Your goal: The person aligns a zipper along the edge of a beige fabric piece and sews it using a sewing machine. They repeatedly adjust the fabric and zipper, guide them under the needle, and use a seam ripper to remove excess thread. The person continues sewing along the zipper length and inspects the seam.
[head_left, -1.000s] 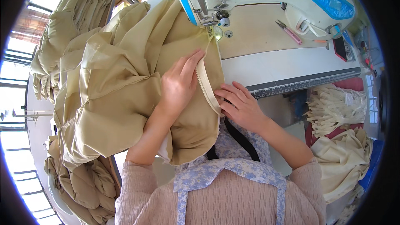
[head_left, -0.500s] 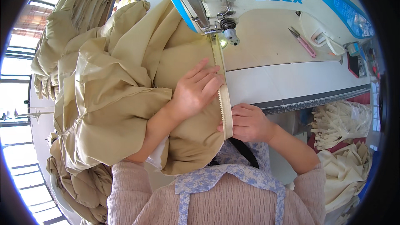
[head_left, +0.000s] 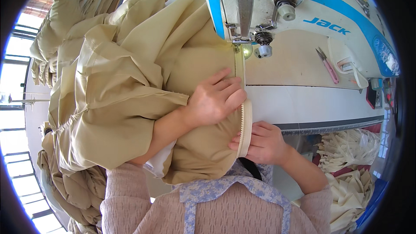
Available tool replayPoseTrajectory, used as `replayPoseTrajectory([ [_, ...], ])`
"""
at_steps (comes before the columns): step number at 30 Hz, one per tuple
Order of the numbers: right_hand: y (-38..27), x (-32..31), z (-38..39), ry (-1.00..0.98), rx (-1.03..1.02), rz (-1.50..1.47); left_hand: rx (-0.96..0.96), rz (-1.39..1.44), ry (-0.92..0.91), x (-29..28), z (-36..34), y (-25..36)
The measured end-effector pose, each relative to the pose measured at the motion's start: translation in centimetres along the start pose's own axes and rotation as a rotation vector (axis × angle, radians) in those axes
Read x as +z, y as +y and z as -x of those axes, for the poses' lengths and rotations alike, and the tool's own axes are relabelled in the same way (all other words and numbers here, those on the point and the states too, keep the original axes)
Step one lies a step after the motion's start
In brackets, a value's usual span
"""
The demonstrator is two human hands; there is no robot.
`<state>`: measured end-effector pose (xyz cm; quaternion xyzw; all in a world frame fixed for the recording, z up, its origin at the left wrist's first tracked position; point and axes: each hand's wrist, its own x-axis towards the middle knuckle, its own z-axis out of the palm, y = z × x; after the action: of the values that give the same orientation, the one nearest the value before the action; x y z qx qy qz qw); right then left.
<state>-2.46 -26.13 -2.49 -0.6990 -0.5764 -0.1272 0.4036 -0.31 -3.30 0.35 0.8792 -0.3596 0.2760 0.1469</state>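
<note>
A beige fabric piece (head_left: 190, 67) lies under the sewing machine's presser foot (head_left: 236, 48), with a cream zipper tape (head_left: 246, 123) along its right edge. My left hand (head_left: 216, 99) rests on the fabric just left of the tape, index finger reaching forward, other fingers curled at the tape's edge. Closer to my body, my right hand (head_left: 265, 143) pinches the lower stretch of tape at the fabric edge; its fingertips are partly hidden. Between the hands the tape bends up, showing its teeth. The fabric under my left palm is hidden.
The white and blue machine head (head_left: 277, 0) stands over the far side. Pink-handled snips (head_left: 328, 66) lie on its bed. A ruler strip (head_left: 329, 126) marks the table's front edge. Bagged cream strips (head_left: 346, 149) sit at right; padded beige garments (head_left: 78, 17) pile up at left.
The whole view has shifted, so the machine and hands appear farther right and slightly lower. Both hands keep about the same hold on the fabric and zipper tape.
</note>
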Motion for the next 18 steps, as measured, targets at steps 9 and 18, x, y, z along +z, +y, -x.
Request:
replayPoseTrajectory([
  [9, 1.4, -1.2, -2.5, -0.039, 0.108, -0.011, -0.004, 0.012, -0.083, 0.4, -0.2, -2.5],
  [18, 1.9, -0.6, -3.5, -0.172, -0.030, 0.091, 0.028, 0.016, -0.125, -0.7, -2.1, -4.1],
])
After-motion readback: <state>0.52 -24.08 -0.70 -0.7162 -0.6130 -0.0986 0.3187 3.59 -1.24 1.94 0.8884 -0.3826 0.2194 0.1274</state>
